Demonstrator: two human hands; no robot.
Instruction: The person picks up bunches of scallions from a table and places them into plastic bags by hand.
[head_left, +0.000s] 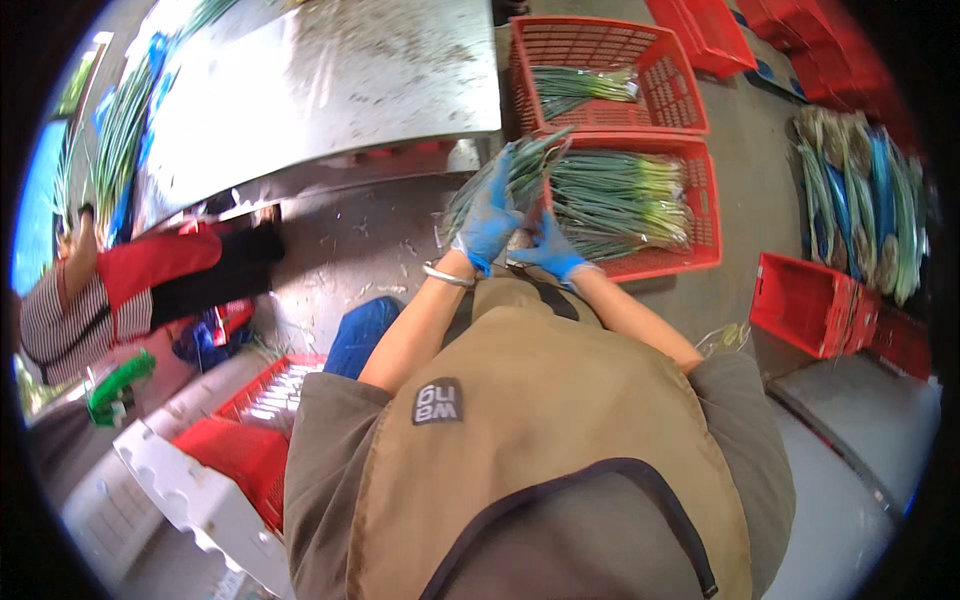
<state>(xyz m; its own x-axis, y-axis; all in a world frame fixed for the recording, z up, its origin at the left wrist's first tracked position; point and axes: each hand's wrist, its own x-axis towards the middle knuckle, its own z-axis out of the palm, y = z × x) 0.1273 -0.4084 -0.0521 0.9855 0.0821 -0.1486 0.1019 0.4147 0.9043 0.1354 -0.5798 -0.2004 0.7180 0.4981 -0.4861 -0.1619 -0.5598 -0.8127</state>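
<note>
My left hand (487, 225), in a blue glove, holds a bunch of green onions (525, 166), its green leaves spreading up and to both sides. Close on its right, my right hand (551, 247), also in a blue glove, is at the lower part of the bunch; its fingers are partly hidden and its hold cannot be told. Just right of my hands, a red plastic crate (712, 202) holds several bagged bunches of green onions (622, 199), their pale ends to the right. A second red crate (682, 79) behind it holds fewer bagged bunches (589, 86).
A metal table (360, 82) with bits of dirt stands ahead on the left. At far left a person in a striped top (71, 319) is near long green onions (120, 135). Bundles of green onions (862, 202) and an open red crate (799, 304) are at right; a white foam box (195, 495) is lower left.
</note>
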